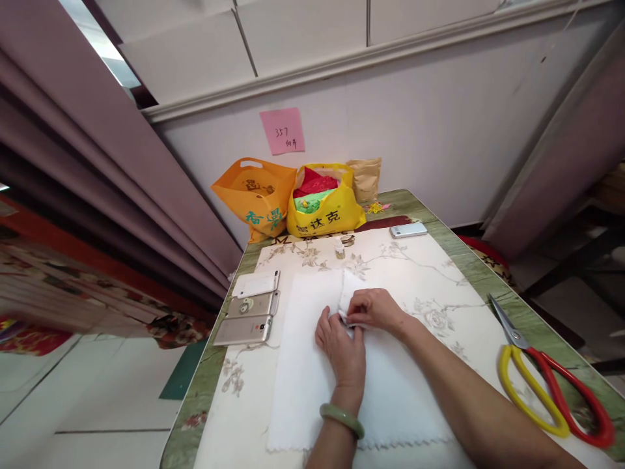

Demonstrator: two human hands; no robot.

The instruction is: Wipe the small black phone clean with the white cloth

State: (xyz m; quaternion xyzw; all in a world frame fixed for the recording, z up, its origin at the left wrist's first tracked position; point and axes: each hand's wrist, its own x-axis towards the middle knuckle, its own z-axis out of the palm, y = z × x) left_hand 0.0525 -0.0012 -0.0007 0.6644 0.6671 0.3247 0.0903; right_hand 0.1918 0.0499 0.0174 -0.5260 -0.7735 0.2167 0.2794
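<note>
A white cloth with a scalloped stitched edge lies on the floral table cover. My left hand, with a green bangle on its wrist, rests on the cloth, its fingers bent and gathered at a folded part of the edge. From the right, my right hand meets it there, fingertips pinched on the folded cloth edge. The two hands are close together near the cloth's upper part. Any small item between the fingertips is too small to make out.
Three phones lie at the left; another phone is at the back right. Large scissors lie open at the right edge. A small bottle, an orange bag and a yellow bag stand behind the cloth.
</note>
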